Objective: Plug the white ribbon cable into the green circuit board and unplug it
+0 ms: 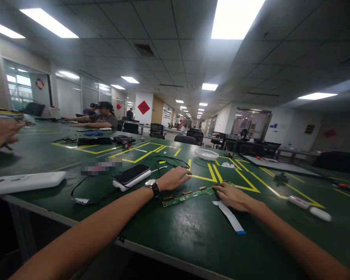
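Note:
A long, narrow green circuit board point(189, 197) lies aslant on the green tabletop in front of me. My right hand point(232, 195) has its bent fingers on the board's right end, where they seem to grip it; the fingertips are partly hidden. From under that hand a white flat ribbon cable point(230, 218) with a blue tip runs toward me. Just beyond the board, my left hand point(174, 177) rests over the table with fingers stretched out and nothing in them. A watch point(153, 186) is on my left wrist.
Left of my left hand, a black phone point(132, 174) lies on a white block, with a black cable nearby. A white basket point(206, 154) stands farther back. Small white items point(320, 214) lie right. Another person's hand point(1, 134) is at far left, near a white device point(26, 182).

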Demonstrator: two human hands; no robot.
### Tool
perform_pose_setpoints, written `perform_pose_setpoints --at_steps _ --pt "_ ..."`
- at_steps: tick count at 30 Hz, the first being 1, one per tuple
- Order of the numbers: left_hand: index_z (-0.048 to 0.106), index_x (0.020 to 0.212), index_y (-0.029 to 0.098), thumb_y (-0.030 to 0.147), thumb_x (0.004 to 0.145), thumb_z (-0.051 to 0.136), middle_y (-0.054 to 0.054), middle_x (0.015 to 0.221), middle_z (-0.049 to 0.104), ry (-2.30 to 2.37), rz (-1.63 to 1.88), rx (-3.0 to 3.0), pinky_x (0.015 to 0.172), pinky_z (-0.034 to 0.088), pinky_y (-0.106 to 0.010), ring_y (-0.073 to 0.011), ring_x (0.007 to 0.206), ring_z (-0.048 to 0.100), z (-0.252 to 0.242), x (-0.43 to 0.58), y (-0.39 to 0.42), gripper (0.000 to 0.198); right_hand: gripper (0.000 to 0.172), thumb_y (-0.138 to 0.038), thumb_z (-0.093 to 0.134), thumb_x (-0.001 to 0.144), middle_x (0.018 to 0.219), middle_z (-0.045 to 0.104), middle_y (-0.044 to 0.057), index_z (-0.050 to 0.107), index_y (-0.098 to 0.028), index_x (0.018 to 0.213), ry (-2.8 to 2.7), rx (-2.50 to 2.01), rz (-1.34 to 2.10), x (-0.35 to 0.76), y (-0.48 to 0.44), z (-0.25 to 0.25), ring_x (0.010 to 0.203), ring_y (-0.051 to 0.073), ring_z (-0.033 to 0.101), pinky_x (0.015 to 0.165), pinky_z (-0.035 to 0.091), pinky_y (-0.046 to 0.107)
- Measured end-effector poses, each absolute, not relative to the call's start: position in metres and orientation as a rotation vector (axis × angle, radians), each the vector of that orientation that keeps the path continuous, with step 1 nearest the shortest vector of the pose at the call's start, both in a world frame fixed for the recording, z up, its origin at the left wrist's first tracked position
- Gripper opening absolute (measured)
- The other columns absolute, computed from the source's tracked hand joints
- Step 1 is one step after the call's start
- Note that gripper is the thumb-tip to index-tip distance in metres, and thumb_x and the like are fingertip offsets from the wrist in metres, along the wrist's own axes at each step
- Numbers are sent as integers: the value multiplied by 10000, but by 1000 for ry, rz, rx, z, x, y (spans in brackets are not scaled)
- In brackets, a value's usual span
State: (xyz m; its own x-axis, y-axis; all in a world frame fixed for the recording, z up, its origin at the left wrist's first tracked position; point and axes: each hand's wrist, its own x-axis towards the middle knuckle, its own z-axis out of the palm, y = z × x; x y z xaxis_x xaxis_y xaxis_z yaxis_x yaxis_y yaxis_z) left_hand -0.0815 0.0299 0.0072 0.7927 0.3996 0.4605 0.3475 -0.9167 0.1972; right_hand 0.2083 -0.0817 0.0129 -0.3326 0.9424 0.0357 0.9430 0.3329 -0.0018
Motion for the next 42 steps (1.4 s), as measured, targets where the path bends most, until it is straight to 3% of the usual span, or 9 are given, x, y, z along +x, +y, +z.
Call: perform_pose_setpoints --at_steps 6,12,15,18,21,24,27,34,42 --pt "584 1258 197 368 1017 442 -82 1223 615 573 684 2911 1002 431 -365 -237 1147 547 5 -76 23 328 505 -390 354 992 1497 434 106 466 -204 1448 -2502 -1599 247 200 -82 12 1353 260 413 1165 285 449" --pt "524 1336 215 404 1008 461 -76 1332 571 465 594 2929 1046 398 -395 -256 1220 512 0 -71 14 385 480 -315 430 964 1562 352 55 456 -265 1441 -2608 -1336 417 164 -100 16 1399 249 357 1183 235 473" --pt "473 1384 244 464 992 480 -81 1365 544 419 505 2929 1043 395 -401 -267 1253 493 -2 -71 10 450 442 -241 466 912 1476 471 52 540 -253 1348 -2628 -1252 351 151 -104 21 1330 239 441 1144 302 446" --pt "439 1411 260 535 969 492 -91 1399 512 422 450 2930 1040 390 -426 -286 1278 475 -5 -70 6 523 326 -211 488 865 1208 651 80 638 -202 1155 -2518 -1453 41 154 -101 30 1123 237 584 1008 424 389" --pt "431 1418 245 602 939 499 -110 1416 494 460 435 2944 1023 390 -449 -308 1288 460 -8 -67 3 601 246 -327 515 872 984 702 118 674 -172 978 -2297 -1951 -262 169 -98 39 913 262 643 812 477 371" --pt "461 1391 232 640 923 491 -115 1411 500 473 431 2961 1005 391 -444 -310 1278 464 -10 -66 2 622 417 -532 524 866 975 709 161 685 -160 965 -2225 -2300 -292 181 -99 41 886 311 659 716 474 377" --pt "478 1374 221 658 921 475 -116 1405 507 485 434 2969 996 392 -436 -305 1266 473 -11 -65 2 630 468 -572 531 855 1017 709 167 686 -155 1001 -2295 -2303 -222 184 -99 36 926 322 662 714 470 367" --pt "463 1398 235 663 927 461 -109 1409 504 481 428 2988 986 391 -433 -305 1277 461 -10 -65 2 636 216 -369 595 859 945 718 87 676 -181 928 -2293 -2171 -51 181 -97 34 840 223 661 652 444 277" --pt "485 1388 228 667 931 442 -116 1395 511 460 398 2961 980 375 -425 -311 1263 460 -9 -68 2 635 216 -325 639 853 948 687 62 691 -179 1003 -2426 -1729 178 169 -101 33 854 200 627 754 466 298"
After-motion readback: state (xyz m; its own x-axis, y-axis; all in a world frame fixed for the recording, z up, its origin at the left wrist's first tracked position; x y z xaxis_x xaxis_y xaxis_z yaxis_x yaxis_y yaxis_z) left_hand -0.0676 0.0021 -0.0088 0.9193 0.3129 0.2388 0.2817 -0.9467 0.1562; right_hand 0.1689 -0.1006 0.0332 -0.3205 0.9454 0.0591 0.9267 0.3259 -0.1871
